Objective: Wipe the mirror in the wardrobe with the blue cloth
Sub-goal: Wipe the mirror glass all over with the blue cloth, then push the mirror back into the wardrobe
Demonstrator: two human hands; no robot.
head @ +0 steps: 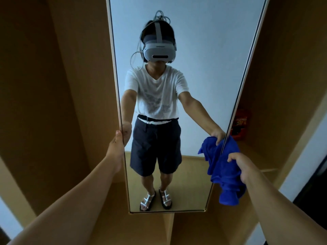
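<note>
Mirror (185,23), a tall narrow panel with a thin pale frame, standing upright between the tan wooden walls of the wardrobe (53,85). Blue cloth (228,174), bunched and hanging loose, held against the mirror's lower right edge, part of it doubled in the glass. Right hand (242,167) with fingers clenched on the cloth's upper folds. Left hand (117,145) with fingers wrapped around the mirror's left frame edge at about mid-height. Reflection shows the person in a white shirt, dark shorts and sandals, wearing a headset. Red box (240,124) on a wardrobe shelf just right of the mirror.
</note>
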